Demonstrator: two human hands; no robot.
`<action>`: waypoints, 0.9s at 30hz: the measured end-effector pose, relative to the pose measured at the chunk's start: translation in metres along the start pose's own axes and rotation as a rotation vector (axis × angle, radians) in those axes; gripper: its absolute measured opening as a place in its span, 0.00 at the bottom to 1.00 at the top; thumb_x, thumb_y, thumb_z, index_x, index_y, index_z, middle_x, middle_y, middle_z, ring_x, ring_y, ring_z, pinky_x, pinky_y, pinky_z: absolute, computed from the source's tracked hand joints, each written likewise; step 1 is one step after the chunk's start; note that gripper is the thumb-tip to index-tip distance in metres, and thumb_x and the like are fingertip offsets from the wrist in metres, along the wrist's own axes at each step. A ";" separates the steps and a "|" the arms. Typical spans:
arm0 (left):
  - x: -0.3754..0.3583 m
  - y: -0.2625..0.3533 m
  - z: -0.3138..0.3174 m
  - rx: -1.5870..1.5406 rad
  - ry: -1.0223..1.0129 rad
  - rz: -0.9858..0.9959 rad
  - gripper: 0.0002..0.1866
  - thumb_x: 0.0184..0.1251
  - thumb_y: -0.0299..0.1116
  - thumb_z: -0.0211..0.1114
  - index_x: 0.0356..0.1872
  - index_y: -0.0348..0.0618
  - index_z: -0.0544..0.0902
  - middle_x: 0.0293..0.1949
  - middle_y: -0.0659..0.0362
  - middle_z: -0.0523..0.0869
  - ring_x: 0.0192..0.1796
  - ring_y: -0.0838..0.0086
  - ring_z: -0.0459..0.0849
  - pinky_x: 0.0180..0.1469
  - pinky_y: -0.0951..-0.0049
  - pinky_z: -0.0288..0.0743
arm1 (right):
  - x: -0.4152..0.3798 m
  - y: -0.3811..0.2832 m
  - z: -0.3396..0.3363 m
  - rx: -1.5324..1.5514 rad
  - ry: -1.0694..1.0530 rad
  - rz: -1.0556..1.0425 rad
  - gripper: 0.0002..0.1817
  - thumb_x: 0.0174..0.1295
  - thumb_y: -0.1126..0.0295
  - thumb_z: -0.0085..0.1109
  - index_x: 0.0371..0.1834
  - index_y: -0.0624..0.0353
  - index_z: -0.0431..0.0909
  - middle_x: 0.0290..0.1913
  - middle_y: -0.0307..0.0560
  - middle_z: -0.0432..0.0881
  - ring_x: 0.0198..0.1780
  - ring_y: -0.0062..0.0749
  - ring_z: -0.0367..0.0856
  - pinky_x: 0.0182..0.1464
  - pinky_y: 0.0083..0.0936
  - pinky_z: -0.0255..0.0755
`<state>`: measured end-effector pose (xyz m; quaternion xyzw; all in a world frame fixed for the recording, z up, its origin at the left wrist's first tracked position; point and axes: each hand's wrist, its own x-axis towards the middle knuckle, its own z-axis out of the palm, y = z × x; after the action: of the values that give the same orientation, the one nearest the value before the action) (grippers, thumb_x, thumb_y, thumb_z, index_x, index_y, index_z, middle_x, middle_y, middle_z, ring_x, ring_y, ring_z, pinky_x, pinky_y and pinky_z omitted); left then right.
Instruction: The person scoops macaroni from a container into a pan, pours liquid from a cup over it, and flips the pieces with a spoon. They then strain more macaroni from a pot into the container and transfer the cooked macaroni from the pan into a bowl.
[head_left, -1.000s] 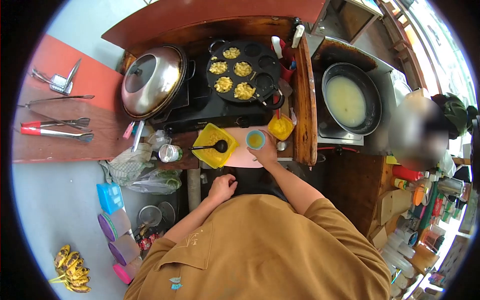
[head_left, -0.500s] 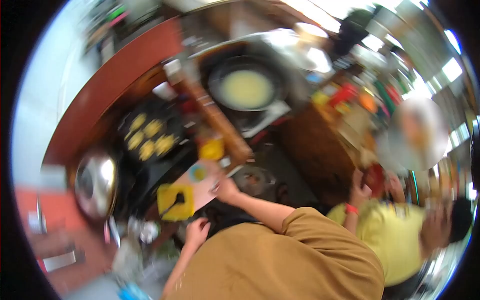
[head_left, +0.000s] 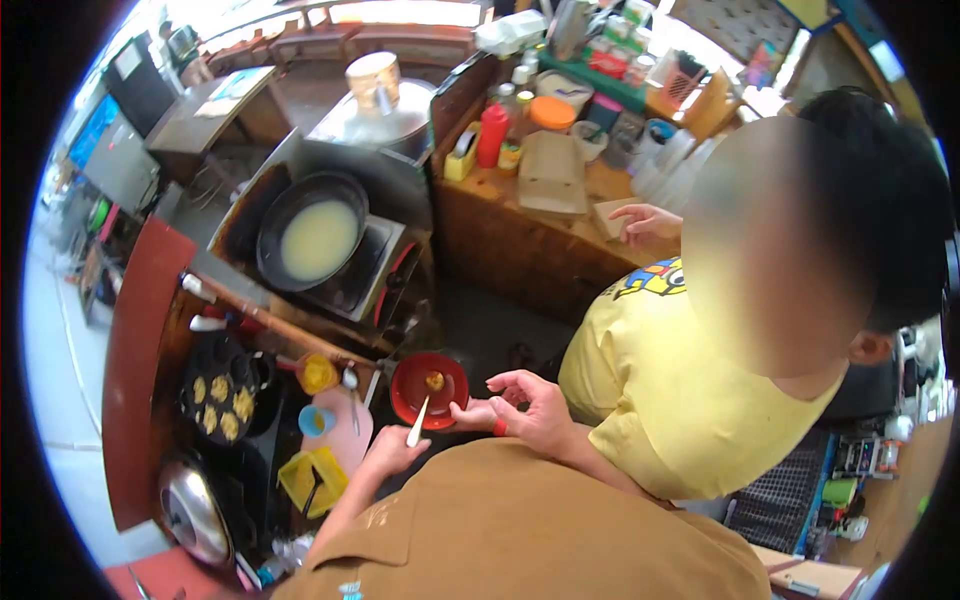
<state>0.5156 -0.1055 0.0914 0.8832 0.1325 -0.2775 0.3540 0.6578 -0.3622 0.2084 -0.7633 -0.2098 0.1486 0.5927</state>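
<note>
Your left hand [head_left: 392, 450] sits lowest, fingers curled shut on one white spoon [head_left: 417, 423] whose tip angles up into the round red bowl [head_left: 429, 389]. Your right hand [head_left: 540, 410] hovers just right of that bowl, fingers loosely spread, gripping nothing. A second person's hand with a red wristband [head_left: 474, 414] holds the bowl's near rim. Inside the bowl lies one small yellow morsel [head_left: 435, 380].

Just left of your left hand: one pink cutting board [head_left: 345, 435], carrying one small blue cup of yellow liquid [head_left: 315, 421], and one yellow square tub [head_left: 311, 479] at its near edge. One yellow container [head_left: 317, 373] stands beyond the cup.

Further left, one black cast-iron mould pan [head_left: 220, 393] holds five yellow cakes. One domed steel lid [head_left: 192, 512] lies at the bottom left.

Beyond a wooden rail, one black wok of pale batter [head_left: 312, 243] rests on a burner.

The person in the yellow shirt [head_left: 690, 400] crowds your right side, their other hand [head_left: 647, 224] on the wooden counter [head_left: 520, 240], where one red squeeze bottle [head_left: 490, 135] stands farthest.
</note>
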 end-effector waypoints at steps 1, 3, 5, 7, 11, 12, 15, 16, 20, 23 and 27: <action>0.002 0.000 0.002 -0.015 -0.019 0.066 0.18 0.62 0.45 0.72 0.38 0.37 0.88 0.34 0.43 0.89 0.39 0.50 0.89 0.44 0.56 0.82 | -0.005 0.007 0.003 0.092 -0.038 0.040 0.12 0.65 0.71 0.68 0.49 0.65 0.82 0.38 0.44 0.87 0.36 0.21 0.85 0.42 0.21 0.80; 0.003 -0.005 0.009 -0.021 -0.069 0.107 0.19 0.61 0.46 0.71 0.39 0.36 0.88 0.36 0.42 0.89 0.40 0.50 0.90 0.45 0.57 0.82 | -0.014 0.021 0.010 0.205 -0.105 0.139 0.10 0.67 0.74 0.66 0.49 0.66 0.82 0.39 0.42 0.86 0.38 0.19 0.84 0.43 0.20 0.80; -0.001 -0.027 0.019 0.024 -0.068 0.111 0.20 0.60 0.43 0.71 0.44 0.36 0.87 0.39 0.44 0.90 0.40 0.52 0.90 0.45 0.58 0.83 | -0.024 0.041 0.022 0.269 -0.131 0.202 0.08 0.68 0.77 0.64 0.48 0.66 0.81 0.39 0.41 0.86 0.42 0.21 0.85 0.44 0.21 0.80; -0.009 -0.041 0.024 -0.113 -0.056 -0.023 0.21 0.59 0.36 0.70 0.51 0.33 0.85 0.39 0.46 0.91 0.39 0.59 0.91 0.42 0.61 0.86 | -0.023 0.048 0.035 0.081 -0.093 0.128 0.12 0.63 0.73 0.67 0.48 0.65 0.81 0.40 0.47 0.87 0.40 0.29 0.85 0.44 0.27 0.79; -0.017 -0.054 0.037 -0.864 0.027 -0.379 0.23 0.71 0.34 0.59 0.61 0.29 0.78 0.38 0.51 0.87 0.28 0.72 0.85 0.29 0.71 0.84 | -0.006 0.076 0.070 -0.242 0.062 0.032 0.15 0.60 0.70 0.63 0.48 0.65 0.81 0.47 0.58 0.84 0.51 0.52 0.82 0.54 0.41 0.77; -0.019 -0.041 0.029 -1.084 0.055 -0.415 0.26 0.74 0.44 0.58 0.60 0.30 0.78 0.39 0.50 0.87 0.25 0.74 0.84 0.26 0.73 0.82 | -0.001 0.083 0.075 -0.289 0.092 0.061 0.18 0.62 0.67 0.63 0.52 0.67 0.79 0.50 0.60 0.83 0.54 0.53 0.81 0.57 0.42 0.75; -0.006 -0.016 0.019 -1.125 0.056 -0.324 0.31 0.75 0.56 0.58 0.57 0.33 0.79 0.37 0.52 0.86 0.25 0.75 0.83 0.24 0.74 0.81 | 0.015 0.117 0.088 -0.415 0.161 0.090 0.24 0.63 0.65 0.63 0.58 0.69 0.75 0.58 0.64 0.80 0.61 0.56 0.77 0.65 0.45 0.70; 0.004 -0.009 0.019 -0.997 0.096 -0.225 0.32 0.75 0.59 0.58 0.55 0.34 0.81 0.35 0.53 0.86 0.24 0.76 0.83 0.23 0.75 0.80 | 0.022 0.118 0.089 -0.495 0.209 0.055 0.26 0.64 0.65 0.63 0.60 0.70 0.73 0.61 0.64 0.78 0.64 0.57 0.74 0.69 0.45 0.66; 0.022 0.018 0.008 -0.667 0.358 0.037 0.25 0.71 0.53 0.65 0.42 0.34 0.87 0.30 0.51 0.89 0.27 0.69 0.87 0.31 0.68 0.81 | 0.037 0.090 0.096 -0.667 0.380 -0.199 0.27 0.62 0.67 0.64 0.62 0.70 0.73 0.65 0.63 0.76 0.69 0.57 0.70 0.74 0.45 0.61; 0.024 0.012 0.000 -0.572 0.472 0.140 0.19 0.69 0.46 0.68 0.42 0.35 0.87 0.33 0.48 0.90 0.34 0.62 0.90 0.40 0.65 0.82 | 0.045 0.086 0.099 -0.564 0.310 -0.140 0.24 0.62 0.68 0.65 0.60 0.68 0.75 0.62 0.62 0.77 0.67 0.55 0.72 0.73 0.45 0.63; 0.018 -0.029 0.004 -0.589 0.406 0.107 0.16 0.67 0.42 0.69 0.42 0.37 0.88 0.31 0.50 0.90 0.30 0.67 0.89 0.36 0.67 0.82 | 0.058 0.091 0.099 -0.486 0.181 -0.186 0.19 0.61 0.70 0.65 0.54 0.64 0.79 0.56 0.57 0.82 0.63 0.53 0.76 0.68 0.42 0.69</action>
<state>0.5164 -0.0868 0.0625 0.7862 0.2278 -0.0275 0.5739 0.6741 -0.2686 0.0965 -0.8708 -0.2544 -0.0301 0.4197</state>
